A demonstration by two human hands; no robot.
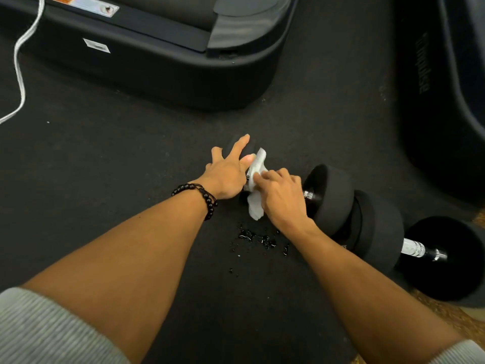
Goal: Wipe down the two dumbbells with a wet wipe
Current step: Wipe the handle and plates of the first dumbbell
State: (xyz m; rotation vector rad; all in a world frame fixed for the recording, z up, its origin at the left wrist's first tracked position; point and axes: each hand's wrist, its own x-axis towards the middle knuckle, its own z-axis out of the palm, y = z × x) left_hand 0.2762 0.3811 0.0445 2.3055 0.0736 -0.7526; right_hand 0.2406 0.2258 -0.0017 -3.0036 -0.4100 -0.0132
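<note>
Dark rubber gym floor, black treadmill base at far edge, white cord at far left. Left hand, fingers straight and spread, pressing on black round head of nearer dumbbell with chrome handle. Right hand curled round crumpled white wet wipe, rubbing the handle. Second black dumbbell lying just beside, toward right edge, probably not yet wiped. Small water drops on floor below the wipe. Risks, as judgement: dumbbell rolling if left hand lifts; more dripping making floor slippery. No containers visible.
</note>
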